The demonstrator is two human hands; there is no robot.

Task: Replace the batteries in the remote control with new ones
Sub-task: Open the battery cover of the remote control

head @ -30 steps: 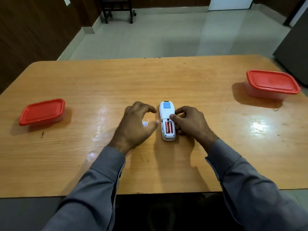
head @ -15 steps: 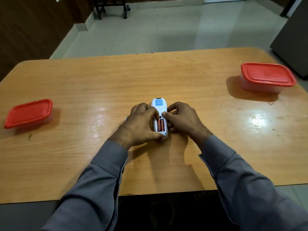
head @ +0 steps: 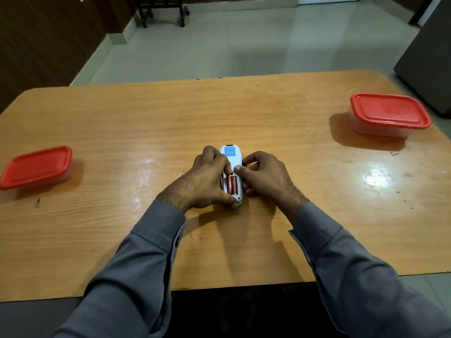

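Remote control (head: 231, 160), a white plastic handset with a blue label near its far end, lies face down on the wooden bench (head: 268, 113), midway between the left and right edges and somewhat toward the near edge. Its battery bay is uncovered, and two copper-coloured cylindrical batteries (head: 232, 184) sit side by side in it. The left hand (head: 207, 181) curls over the remote's left side, thumb pressed at its near end and a fingertip bent down onto the far end of the batteries. The right hand (head: 264, 178) holds the remote's right side, thumb resting on the back just beyond the bay and the other fingers tucked along the edge. A small white sliver (head: 181, 175) peeps out behind the left wrist; it may be the removed cover, though too little shows to be sure.

Judging by this, the task is at an early stage: the bay is open, but neither cell is out. Still to do are prying both cells free, fetching fresh ones, seating them and closing the cover. A clear plastic box with a red lid near the left edge (head: 36, 167) and another toward the far right corner (head: 389, 113) are both shut; their contents cannot be seen.
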